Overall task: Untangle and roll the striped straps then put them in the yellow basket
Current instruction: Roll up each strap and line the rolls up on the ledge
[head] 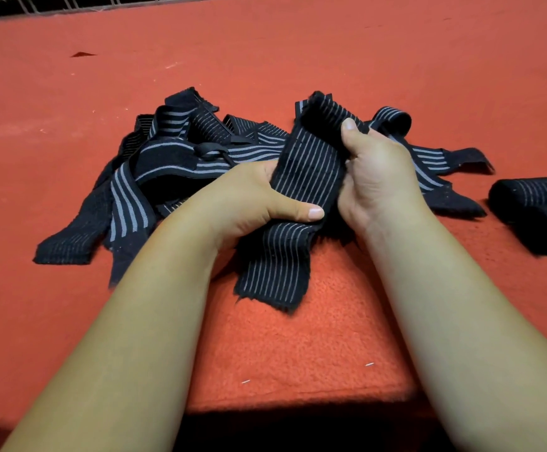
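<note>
Between my hands, a black elastic strap with thin grey stripes [308, 177] is held up: my left hand [249, 197] grips its left edge, thumb across the front, and my right hand [376, 171] curls round its right edge. Its loose end drops below my grip onto the red felt surface [298, 337]. Behind my grip lies a tangled heap of black striped straps [174, 151]; well right of it sit two dark rolled straps [536, 210].

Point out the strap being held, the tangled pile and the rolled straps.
held strap [308, 164], head view, its striped middle stretch.
tangled pile [168, 148], head view, a grey-striped band near its centre.
rolled straps [533, 197], head view, side of the farther roll.
</note>
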A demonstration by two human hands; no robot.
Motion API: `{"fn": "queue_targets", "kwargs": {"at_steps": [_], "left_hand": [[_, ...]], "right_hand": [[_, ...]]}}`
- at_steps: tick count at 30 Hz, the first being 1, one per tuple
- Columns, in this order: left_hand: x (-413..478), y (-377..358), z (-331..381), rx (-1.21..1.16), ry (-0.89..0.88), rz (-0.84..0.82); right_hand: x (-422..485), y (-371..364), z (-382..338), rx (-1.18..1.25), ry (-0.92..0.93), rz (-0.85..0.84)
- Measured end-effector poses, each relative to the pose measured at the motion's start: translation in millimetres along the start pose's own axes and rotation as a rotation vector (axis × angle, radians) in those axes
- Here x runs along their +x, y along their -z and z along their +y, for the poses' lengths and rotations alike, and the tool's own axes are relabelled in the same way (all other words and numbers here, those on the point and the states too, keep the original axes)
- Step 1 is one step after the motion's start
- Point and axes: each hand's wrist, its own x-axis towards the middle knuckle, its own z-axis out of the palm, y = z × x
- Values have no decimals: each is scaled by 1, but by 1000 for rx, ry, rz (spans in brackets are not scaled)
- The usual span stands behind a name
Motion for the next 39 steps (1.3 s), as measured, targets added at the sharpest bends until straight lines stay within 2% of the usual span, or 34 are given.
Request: {"fn": "queue_targets", "kwargs": {"at_steps": [4,9,13,15,18,19,21,23,27,33,39], "left_hand": [[-6,-2,2,40,54,-40],[-19,-1,16,188,93,-194],[-26,-2,21,227,124,-224],[-27,-1,25,344,119,-135],[-18,3,21,483,63,189],[-12,4,18,457,35,280],[-5,4,11,282,-34,357],[-1,4,7,126,-74,349],[1,2,3,-12,-115,329],[7,0,-3,-76,-135,426],[5,-4,-2,-152,-106,355]], "right_hand": [[3,2,2,-15,14,39],[7,6,6,-79,3,111],[9,7,6,-116,7,120],[9,7,6,-119,15,107],[8,6,8,-140,25,94],[8,6,9,-158,31,92],[7,6,9,-200,41,69],[6,4,10,-234,43,38],[3,2,12,-276,58,-4],[-1,1,10,-311,71,-43],[-4,-2,13,-402,113,-30]]}}
